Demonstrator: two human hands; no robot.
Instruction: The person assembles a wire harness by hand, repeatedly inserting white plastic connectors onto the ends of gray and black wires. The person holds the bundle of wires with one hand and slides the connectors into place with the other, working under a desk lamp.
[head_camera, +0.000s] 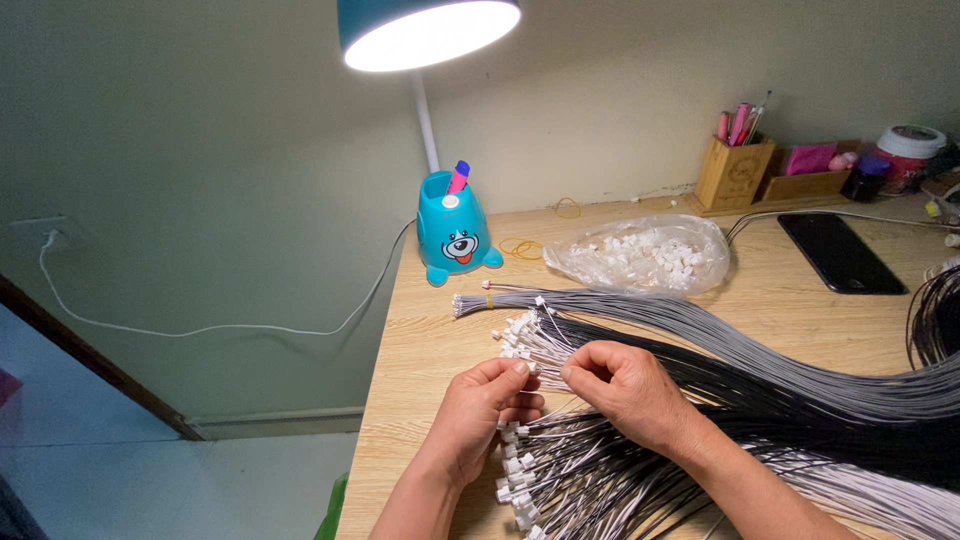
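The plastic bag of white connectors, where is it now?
In the head view, the plastic bag lies at the back of the desk, between the blue pen holder and the black phone.

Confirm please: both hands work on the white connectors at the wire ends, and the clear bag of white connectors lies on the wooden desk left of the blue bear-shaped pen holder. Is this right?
Not quite. The head view shows the clear bag of white connectors to the right of the blue bear-shaped pen holder, not left. The rest holds: the left hand and right hand work on the white connectors at the wire ends, on the wooden desk.

Two bare forearms, left hand (480, 415), right hand (628, 392), no sleeves, no rings
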